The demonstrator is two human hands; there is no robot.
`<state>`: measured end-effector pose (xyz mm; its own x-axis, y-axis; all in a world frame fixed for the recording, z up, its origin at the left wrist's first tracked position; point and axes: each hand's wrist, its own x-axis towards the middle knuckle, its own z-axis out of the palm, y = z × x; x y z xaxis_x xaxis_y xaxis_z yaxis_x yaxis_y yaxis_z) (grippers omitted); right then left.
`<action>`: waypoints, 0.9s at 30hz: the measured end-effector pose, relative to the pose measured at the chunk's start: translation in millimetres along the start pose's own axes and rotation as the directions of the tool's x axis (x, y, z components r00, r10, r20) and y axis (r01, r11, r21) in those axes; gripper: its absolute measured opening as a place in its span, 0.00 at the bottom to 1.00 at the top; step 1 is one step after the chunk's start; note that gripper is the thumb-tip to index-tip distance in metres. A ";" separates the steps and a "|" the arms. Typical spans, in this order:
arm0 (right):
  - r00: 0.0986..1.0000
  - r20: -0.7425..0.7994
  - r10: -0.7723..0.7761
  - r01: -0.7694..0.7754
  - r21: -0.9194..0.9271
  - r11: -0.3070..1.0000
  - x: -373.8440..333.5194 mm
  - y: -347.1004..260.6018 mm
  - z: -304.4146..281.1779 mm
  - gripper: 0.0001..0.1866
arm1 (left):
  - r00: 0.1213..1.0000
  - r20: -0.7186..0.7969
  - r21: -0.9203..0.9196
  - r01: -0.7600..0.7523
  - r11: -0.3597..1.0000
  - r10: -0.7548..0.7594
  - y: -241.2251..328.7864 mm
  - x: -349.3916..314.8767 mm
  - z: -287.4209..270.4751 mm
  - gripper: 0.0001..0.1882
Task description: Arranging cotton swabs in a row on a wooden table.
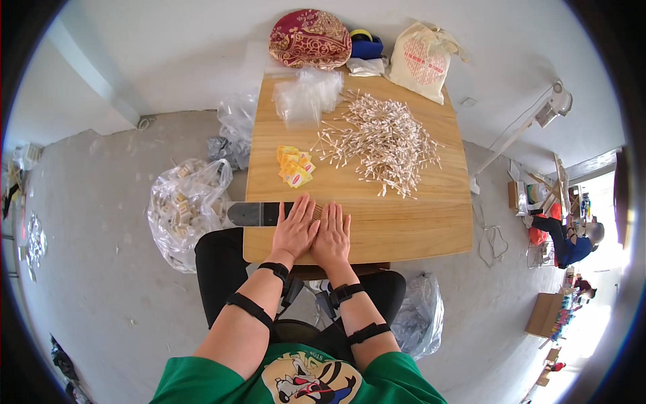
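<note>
My left hand [295, 229] and my right hand [331, 232] lie side by side near the table's front edge, fingers stretched forward and flat. Between the fingers shows a small brown striped patch [317, 211], like thin sticks; most of it is hidden under the hands. A flat grey-and-black strip-shaped object [252, 214] runs from the table's left edge to beneath my left fingers. Ahead and to the right is a large loose pile of cotton swabs [390, 145]. Several small yellow-and-white packets or cards [295, 167] are ahead of my left hand.
Clear plastic bags [306, 97] lie on the wooden table [410, 232]. Along its back stand a red patterned cushion-like item [311, 39], a blue object [367, 48] and a cream cloth bag [420, 59]. A full plastic bag [185, 215] sits left; a white lamp [538, 114] stands right.
</note>
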<state>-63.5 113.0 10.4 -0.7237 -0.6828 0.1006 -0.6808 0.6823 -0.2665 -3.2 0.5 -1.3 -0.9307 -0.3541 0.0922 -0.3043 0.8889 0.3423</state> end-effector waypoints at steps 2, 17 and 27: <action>1.000 0.012 -0.005 0.006 -0.016 1.000 2.0 0.6 1.4 0.30 | 1.000 -0.016 0.001 -0.001 1.000 0.001 -2.7 -0.3 2.5 0.30; 0.979 0.030 -0.201 0.203 -0.043 0.978 12.4 25.9 1.3 0.32 | 0.998 -0.056 -0.017 -0.010 1.000 0.009 4.2 -17.5 4.7 0.34; 0.982 0.033 -0.188 0.190 -0.059 0.980 12.8 17.1 7.8 0.33 | 0.999 0.000 -0.025 -0.036 0.999 0.036 -4.6 -14.3 -0.8 0.35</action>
<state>-83.5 113.9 -0.3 -0.5786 -0.8071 0.1174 -0.8112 0.5546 -0.1852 11.6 1.2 -3.5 -0.9411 -0.3215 0.1044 -0.2651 0.8935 0.3624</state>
